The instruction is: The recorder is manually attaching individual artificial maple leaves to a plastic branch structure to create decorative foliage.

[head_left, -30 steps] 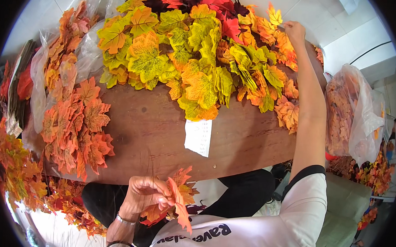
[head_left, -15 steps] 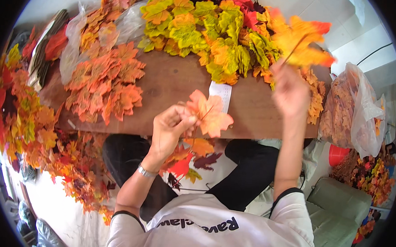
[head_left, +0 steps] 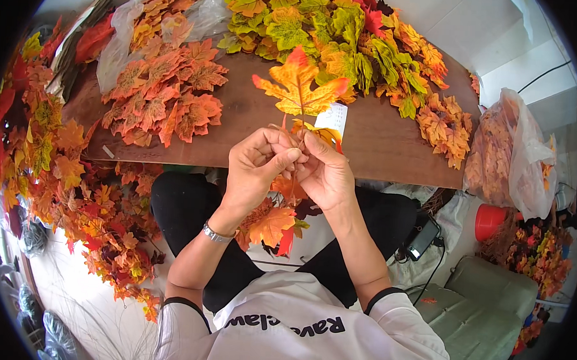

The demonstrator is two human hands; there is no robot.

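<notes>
My left hand (head_left: 258, 162) and my right hand (head_left: 329, 171) meet in front of the table's near edge, fingertips pinched together around thin stems. Above them stands a yellow artificial maple leaf (head_left: 299, 87) with orange-red tips, its dark stem running down between my fingers. Another yellow-orange leaf (head_left: 326, 133) shows partly behind my right fingers. Below my hands hangs a garland of artificial leaves (head_left: 270, 225) in orange, red and dark red. Its upper stem seems to run up into my left hand's pinch; my fingers hide the exact join.
On the brown table (head_left: 393, 143) lie coral leaves (head_left: 167, 88), green-yellow leaves (head_left: 295, 29), orange leaves (head_left: 444, 125) and a white paper slip (head_left: 336, 118). A clear bag of leaves (head_left: 505, 151) stands at the right, above a red container (head_left: 491, 222). Long leaf garlands (head_left: 101, 204) hang at the left.
My right hand has come from the right of the table to my left hand, bringing the yellow-orange leaf. The pale orange leaf at my left hand no longer shows there.
</notes>
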